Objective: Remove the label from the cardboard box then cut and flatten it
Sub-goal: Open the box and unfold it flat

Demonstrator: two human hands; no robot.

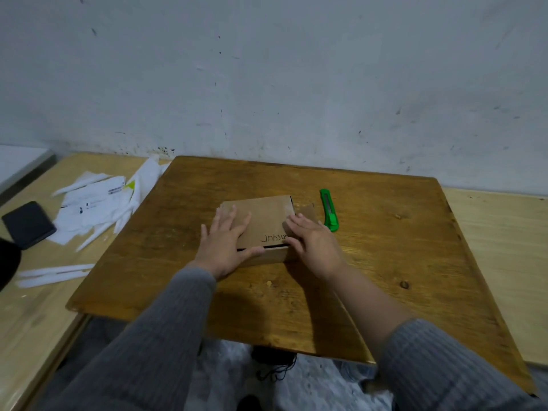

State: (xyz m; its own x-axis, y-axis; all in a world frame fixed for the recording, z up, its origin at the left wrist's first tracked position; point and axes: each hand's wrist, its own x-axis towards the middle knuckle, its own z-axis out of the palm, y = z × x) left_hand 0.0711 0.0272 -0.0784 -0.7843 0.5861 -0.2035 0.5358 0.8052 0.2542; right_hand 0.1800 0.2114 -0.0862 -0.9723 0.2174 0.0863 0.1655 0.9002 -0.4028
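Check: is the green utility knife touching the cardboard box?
Apart. The head view shows the green utility knife lying right of the cardboard box, with bare table visible between them; neither hand holds it.

Brown cardboard box (264, 221), shallow and flat, lid side up, centre of frame on the dark wooden worktop (370, 262). Black handwriting near its lower edge, upside-down to the camera, partly covered. Dark gap along the lower front edge under the lid. Small flap sticks out at its right side. Green utility knife (329, 209) lies just right of the box, lengthwise, pointing toward frame top. No label visible on the top face.
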